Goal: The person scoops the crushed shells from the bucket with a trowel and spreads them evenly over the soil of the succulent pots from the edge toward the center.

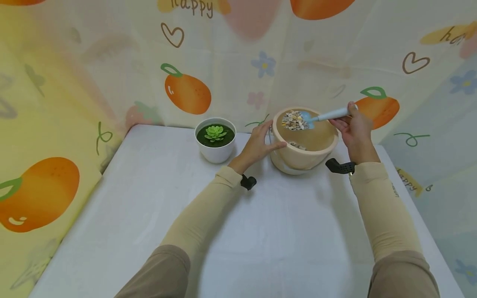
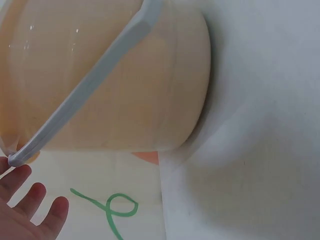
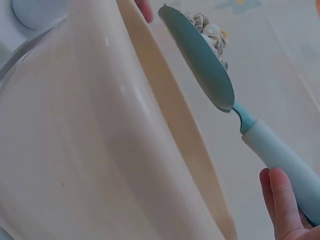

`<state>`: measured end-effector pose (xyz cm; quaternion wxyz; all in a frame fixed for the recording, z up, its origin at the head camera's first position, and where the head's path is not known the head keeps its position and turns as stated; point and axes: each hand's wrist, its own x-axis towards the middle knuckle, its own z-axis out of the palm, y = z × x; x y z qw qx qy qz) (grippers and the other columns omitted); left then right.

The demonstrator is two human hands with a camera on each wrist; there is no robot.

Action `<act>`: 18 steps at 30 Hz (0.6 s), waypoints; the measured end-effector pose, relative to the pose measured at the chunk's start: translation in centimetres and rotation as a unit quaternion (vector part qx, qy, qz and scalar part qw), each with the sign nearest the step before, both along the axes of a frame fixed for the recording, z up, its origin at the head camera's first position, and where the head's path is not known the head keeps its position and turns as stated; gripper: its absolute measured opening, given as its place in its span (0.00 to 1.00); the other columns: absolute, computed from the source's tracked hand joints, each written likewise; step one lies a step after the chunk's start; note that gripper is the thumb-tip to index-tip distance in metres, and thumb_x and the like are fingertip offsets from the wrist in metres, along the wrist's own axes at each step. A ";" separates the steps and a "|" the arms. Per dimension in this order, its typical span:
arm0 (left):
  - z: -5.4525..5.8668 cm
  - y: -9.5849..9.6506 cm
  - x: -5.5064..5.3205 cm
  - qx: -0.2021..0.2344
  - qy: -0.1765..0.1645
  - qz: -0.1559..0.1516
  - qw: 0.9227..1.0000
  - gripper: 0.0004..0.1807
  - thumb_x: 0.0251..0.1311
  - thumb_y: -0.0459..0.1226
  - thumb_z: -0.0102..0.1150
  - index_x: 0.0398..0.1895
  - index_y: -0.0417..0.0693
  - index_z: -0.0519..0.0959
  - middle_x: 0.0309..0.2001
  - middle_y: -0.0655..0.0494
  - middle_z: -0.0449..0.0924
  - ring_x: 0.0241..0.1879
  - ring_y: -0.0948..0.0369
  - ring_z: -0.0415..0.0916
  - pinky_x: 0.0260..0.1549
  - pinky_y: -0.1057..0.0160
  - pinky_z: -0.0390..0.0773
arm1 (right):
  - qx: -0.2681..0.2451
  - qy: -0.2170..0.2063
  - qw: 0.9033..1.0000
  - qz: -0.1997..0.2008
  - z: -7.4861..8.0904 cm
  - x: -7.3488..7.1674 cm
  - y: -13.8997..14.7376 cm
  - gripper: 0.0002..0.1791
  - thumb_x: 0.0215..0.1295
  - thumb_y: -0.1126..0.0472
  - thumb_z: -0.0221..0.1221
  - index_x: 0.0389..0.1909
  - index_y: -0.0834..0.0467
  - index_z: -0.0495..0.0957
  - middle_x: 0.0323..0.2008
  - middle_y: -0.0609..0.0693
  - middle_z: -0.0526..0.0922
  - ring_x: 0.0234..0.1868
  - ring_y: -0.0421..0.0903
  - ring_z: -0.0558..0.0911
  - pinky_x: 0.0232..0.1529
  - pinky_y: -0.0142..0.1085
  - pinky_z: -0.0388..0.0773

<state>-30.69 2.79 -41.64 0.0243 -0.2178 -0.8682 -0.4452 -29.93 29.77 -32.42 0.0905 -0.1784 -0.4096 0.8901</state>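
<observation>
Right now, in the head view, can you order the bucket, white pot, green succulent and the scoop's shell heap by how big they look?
Largest to smallest:
1. Bucket
2. White pot
3. Green succulent and shell heap: too close in size to rank surely.

Scoop [image 1: 318, 118]: blue blade, paler blue handle; raised over mouth of bucket [image 1: 298, 160], blade toward left, handle toward right, hollow side up and loaded. Shells [image 1: 294, 120]: small, mixed white, grey and yellowish, heaped on blade; more visible low inside bucket, partly hidden by near rim. Bucket: cream, round, wide-mouthed, thick-rimmed; upright on table [image 1: 283, 231] near far edge; grey bail [image 2: 85, 95] lowered, slanting across outer wall.
</observation>
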 end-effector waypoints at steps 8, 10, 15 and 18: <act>0.5 -0.9 0.4 -0.017 -0.018 -0.013 1.000 0.50 0.57 0.55 0.65 0.76 0.45 0.53 0.75 0.47 0.55 0.74 0.49 0.52 0.71 0.48 0.59 | -0.002 0.003 1.000 0.001 0.0 0.1 -0.7 0.13 0.65 0.56 0.60 0.43 0.62 0.74 0.26 0.60 0.84 0.29 0.54 0.88 0.32 0.45 0.85; 0.6 -1.2 0.4 -0.020 -0.021 -0.014 0.999 0.50 0.58 0.56 0.64 0.76 0.44 0.53 0.75 0.46 0.55 0.75 0.48 0.51 0.71 0.48 0.58 | -0.001 0.005 1.000 0.000 0.0 0.1 -0.9 0.14 0.65 0.56 0.61 0.44 0.62 0.74 0.26 0.60 0.84 0.29 0.54 0.88 0.32 0.44 0.85; 0.8 -2.1 0.4 -0.008 -0.024 -0.011 1.000 0.49 0.59 0.55 0.63 0.76 0.45 0.53 0.75 0.46 0.56 0.75 0.49 0.50 0.72 0.48 0.58 | 0.003 0.001 1.000 -0.006 0.2 -0.1 -1.5 0.16 0.64 0.56 0.62 0.46 0.63 0.74 0.28 0.60 0.84 0.30 0.53 0.87 0.32 0.44 0.85; 1.0 -2.6 0.6 0.001 -0.020 -0.005 1.000 0.47 0.59 0.55 0.63 0.76 0.47 0.54 0.75 0.47 0.56 0.75 0.48 0.50 0.71 0.46 0.58 | -0.004 -0.003 1.000 -0.005 0.4 -0.1 -1.9 0.16 0.63 0.57 0.62 0.45 0.62 0.75 0.29 0.59 0.83 0.30 0.54 0.87 0.32 0.45 0.85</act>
